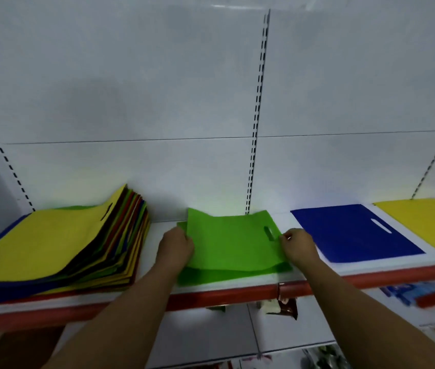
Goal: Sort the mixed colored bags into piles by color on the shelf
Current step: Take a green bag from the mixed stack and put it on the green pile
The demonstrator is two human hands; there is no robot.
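Note:
A green bag (231, 242) lies on top of another green bag (227, 275) in the middle of the white shelf (344, 267). My left hand (175, 247) grips the upper bag's left edge. On its right edge, near the handle slot, my right hand (298, 246) pinches it. A thick mixed pile of coloured bags (59, 251), yellow on top, sits at the left. A blue bag (354, 233) lies flat to the right, and a yellow bag (431, 222) lies at the far right.
The shelf has a red front lip (224, 295) and a white back panel with slotted uprights (256, 123). Packaged goods (281, 306) hang or sit on the lower shelves below.

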